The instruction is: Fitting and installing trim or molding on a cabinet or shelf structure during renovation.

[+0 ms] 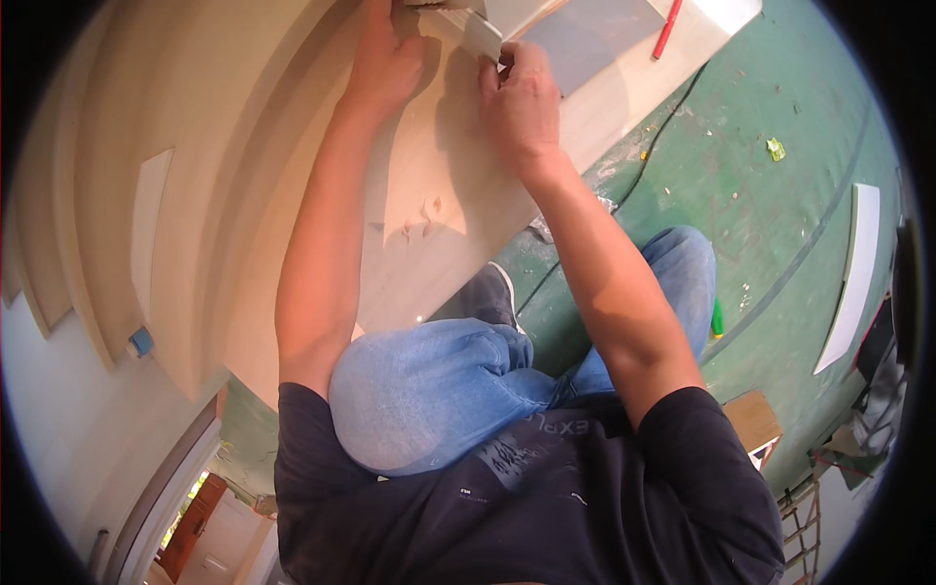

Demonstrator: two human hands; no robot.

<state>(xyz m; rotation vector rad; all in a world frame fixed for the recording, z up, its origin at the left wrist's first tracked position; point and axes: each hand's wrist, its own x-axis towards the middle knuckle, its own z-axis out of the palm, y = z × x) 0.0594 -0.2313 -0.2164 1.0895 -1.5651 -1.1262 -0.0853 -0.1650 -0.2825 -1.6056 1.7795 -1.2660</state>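
Note:
My right hand (524, 102) pinches the edge of a thin, pale, flat strip (482, 37) between thumb and fingers, over a light wooden board (429, 263). To its left, my left hand (388, 66) reaches up to the top edge of the view. Its fingers look curled and are partly cut off, so what they grip cannot be made out. The far end of the strip lies close to this hand. A grey flat sheet (609, 39) lies on the board just beyond my right hand.
A red pen-like stick (668, 29) lies near the board's right edge. A dark cable (639, 175) crosses the green floor covering (770, 224). Curved wooden panels (107, 195) stand at left, with a small blue block (141, 340). A white strip panel (850, 278) lies at right.

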